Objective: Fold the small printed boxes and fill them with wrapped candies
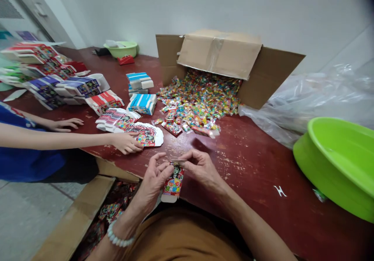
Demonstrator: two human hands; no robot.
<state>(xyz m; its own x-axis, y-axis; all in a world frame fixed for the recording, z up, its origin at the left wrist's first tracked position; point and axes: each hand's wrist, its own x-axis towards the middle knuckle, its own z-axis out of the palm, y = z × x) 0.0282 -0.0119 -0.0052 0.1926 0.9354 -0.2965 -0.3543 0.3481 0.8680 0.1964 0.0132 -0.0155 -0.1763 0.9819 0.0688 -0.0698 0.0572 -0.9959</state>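
Note:
Close to my body, over the table's front edge, I hold a small red printed candy box (pixel 174 181). My left hand (pixel 153 179) grips its left side, with the thumb across the front. The fingers of my right hand (pixel 201 166) pinch the flap at its upper end. A pale flap sticks out at the lower end. Beyond my hands lie a few red candy boxes (pixel 172 128) beside a spread of wrapped candies (pixel 201 97), which spill from a cardboard carton (pixel 219 54) tipped on its side.
On the left, another person's hand (pixel 128 142) touches a fanned row of flat red boxes (pixel 149 134). Bundled boxes (pixel 142 103) stand behind. A green basin (pixel 330 167) and plastic sheeting (pixel 298 97) are at right. Below left, an open carton (pixel 78 214) holds red packs.

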